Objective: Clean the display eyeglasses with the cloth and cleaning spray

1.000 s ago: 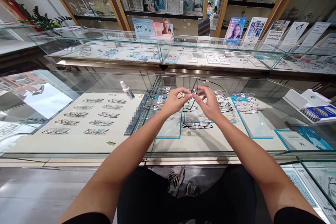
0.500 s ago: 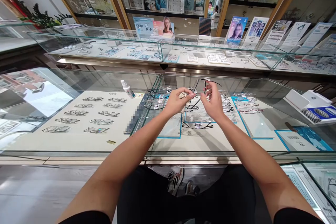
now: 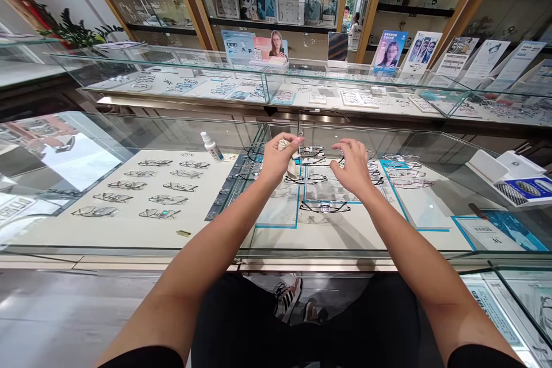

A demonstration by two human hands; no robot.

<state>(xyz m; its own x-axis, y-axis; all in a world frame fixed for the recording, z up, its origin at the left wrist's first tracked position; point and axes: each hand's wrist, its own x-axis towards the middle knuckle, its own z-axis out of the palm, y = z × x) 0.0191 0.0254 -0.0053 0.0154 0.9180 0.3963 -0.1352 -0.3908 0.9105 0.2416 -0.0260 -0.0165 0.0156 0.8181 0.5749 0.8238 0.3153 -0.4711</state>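
My left hand is closed over the glass counter, with a beige cloth bunched in its palm and hanging below the fingers. Its thumb and fingertips pinch a thin dark pair of eyeglasses, whose frame rises above the hand and stretches to the right. To the right, my right hand is apart from the eyeglasses, fingers spread and slightly curled, with nothing in it. Several other eyeglasses lie under the glass below both hands, including a dark pair nearer me.
A white spray bottle stands on the counter to the left. An open white box sits at the right. Rows of eyeglasses fill the left part of the display case. Behind stands another glass display counter with upright leaflets.
My right hand has let go of the eyeglasses and moved slightly right and down. My left hand has shifted left and up, carrying the eyeglasses and cloth.
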